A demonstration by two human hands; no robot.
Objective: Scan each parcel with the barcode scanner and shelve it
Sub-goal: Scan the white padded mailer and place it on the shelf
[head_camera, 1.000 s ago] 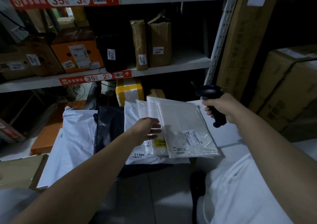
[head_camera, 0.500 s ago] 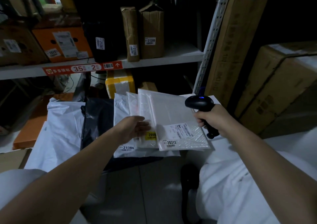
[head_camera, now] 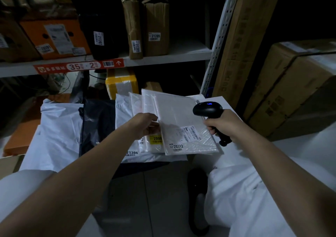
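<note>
Holding: fanned parcels (head_camera: 145,146), pinched at their left side by the left hand (head_camera: 147,126). Uppermost is bubble mailer 20312 (head_camera: 174,113), its label (head_camera: 192,136) facing up. The right hand (head_camera: 225,124) is wrapped round the barcode scanner (head_camera: 207,109), just beside that mailer. Risk: neighbouring exposed labels may be read instead, or the loose fan may slip. Beyond: shelf 35-2 (head_camera: 163,59), part filled.

I read 35-2 on the red shelf tag (head_camera: 80,67), 21207 on the black parcel (head_camera: 109,28), 21209 on the brown box (head_camera: 156,18), 20312 on the bubble mailer (head_camera: 178,113).
</note>
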